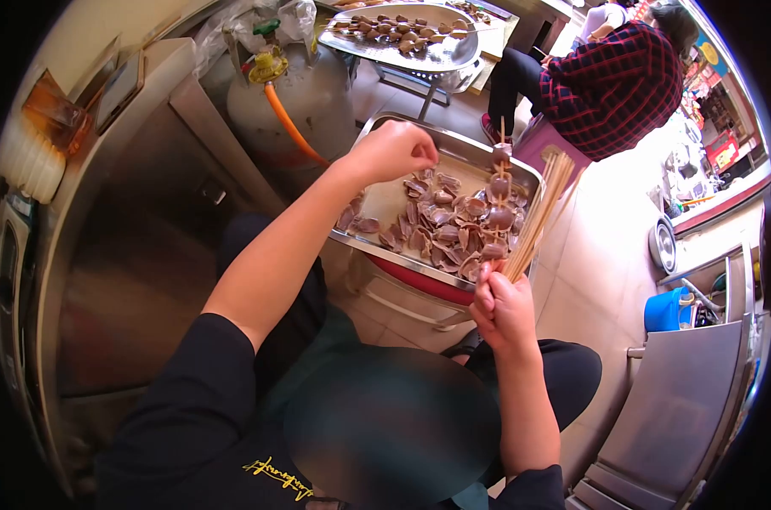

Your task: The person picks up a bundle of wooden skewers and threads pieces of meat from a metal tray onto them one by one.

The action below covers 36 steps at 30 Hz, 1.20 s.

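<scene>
Over the steel tray [385,200] of meat pieces [441,229], the left hand [394,151] pinches one piece, while the right hand [503,306], at the tray's near edge, clenches upright the bamboo skewers [538,212], one part-loaded for threading.

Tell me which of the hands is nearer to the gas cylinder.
Left. The left hand hovers over the tray's near corner, just right of the gas cylinder; the right hand grips skewers farther away.
</scene>
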Available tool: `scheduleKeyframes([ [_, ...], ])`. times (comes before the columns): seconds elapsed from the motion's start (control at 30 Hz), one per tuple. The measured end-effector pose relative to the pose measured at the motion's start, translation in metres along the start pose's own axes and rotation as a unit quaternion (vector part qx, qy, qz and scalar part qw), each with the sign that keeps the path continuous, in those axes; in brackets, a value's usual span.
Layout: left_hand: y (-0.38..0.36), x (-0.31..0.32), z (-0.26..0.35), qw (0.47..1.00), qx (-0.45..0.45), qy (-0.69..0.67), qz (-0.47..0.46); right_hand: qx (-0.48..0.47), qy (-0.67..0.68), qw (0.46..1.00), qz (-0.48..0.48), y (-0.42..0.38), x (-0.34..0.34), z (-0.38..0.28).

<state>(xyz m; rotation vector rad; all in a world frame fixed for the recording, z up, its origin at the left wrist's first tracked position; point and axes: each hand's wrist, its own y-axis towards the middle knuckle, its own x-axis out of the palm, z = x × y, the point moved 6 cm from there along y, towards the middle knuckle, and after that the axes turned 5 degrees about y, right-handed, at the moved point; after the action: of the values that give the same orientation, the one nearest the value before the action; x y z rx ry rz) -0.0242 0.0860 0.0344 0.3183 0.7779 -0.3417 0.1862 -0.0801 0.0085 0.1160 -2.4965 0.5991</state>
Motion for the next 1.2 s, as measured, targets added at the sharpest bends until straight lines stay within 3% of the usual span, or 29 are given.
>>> scheduleKeyframes([
  [0.03,-0.001,0.0,0.003,0.991,0.035,0.13,0.007,-0.007,0.014,1.0,-0.001,0.0,-0.002,-0.003],
  [0.1,-0.002,0.016,-0.002,0.99,-0.016,0.132,-0.042,-0.009,0.008,1.0,0.024,0.002,-0.005,-0.006],
  [0.2,0.003,0.03,0.006,0.976,0.055,0.208,0.033,-0.023,0.023,0.999,0.022,0.003,-0.008,-0.009],
  [0.33,0.014,0.01,-0.005,0.98,0.057,0.188,0.031,-0.025,0.017,0.999,0.014,0.002,-0.01,-0.009],
  [0.43,0.014,-0.016,-0.022,0.982,0.011,0.185,0.028,-0.025,0.018,0.999,0.03,0.002,-0.013,-0.011],
  [0.57,0.01,-0.002,-0.022,0.966,0.054,0.252,0.003,-0.023,0.026,0.999,0.021,0.004,-0.015,-0.011],
  [0.63,0.011,0.012,-0.022,0.968,-0.013,0.236,-0.083,-0.02,0.028,0.999,0.019,0.004,-0.013,-0.01],
  [0.77,0.012,0.003,-0.004,0.983,-0.021,0.152,-0.097,-0.023,0.023,0.999,0.013,0.003,-0.013,-0.011],
  [0.83,0.017,-0.01,-0.014,0.994,0.0,0.104,-0.028,-0.024,0.022,0.999,0.017,0.003,-0.013,-0.011],
  [0.9,0.015,-0.017,-0.022,0.99,0.08,0.111,0.04,-0.027,0.019,0.999,0.032,0.002,-0.014,-0.014],
  [0.93,0.011,-0.021,-0.021,0.99,0.077,0.113,0.039,-0.027,0.017,0.999,0.033,0.001,-0.014,-0.014],
  [1.03,0.0,-0.037,-0.009,0.978,-0.011,0.203,-0.044,-0.034,0.023,0.999,0.025,0.001,-0.014,-0.015],
  [1.1,-0.021,-0.033,0.003,0.913,-0.106,0.342,-0.196,-0.036,0.025,0.999,0.022,0.001,-0.014,-0.015],
  [1.2,-0.038,-0.014,0.005,0.862,-0.167,0.379,-0.291,-0.03,0.021,0.999,0.021,0.001,-0.013,-0.014],
])
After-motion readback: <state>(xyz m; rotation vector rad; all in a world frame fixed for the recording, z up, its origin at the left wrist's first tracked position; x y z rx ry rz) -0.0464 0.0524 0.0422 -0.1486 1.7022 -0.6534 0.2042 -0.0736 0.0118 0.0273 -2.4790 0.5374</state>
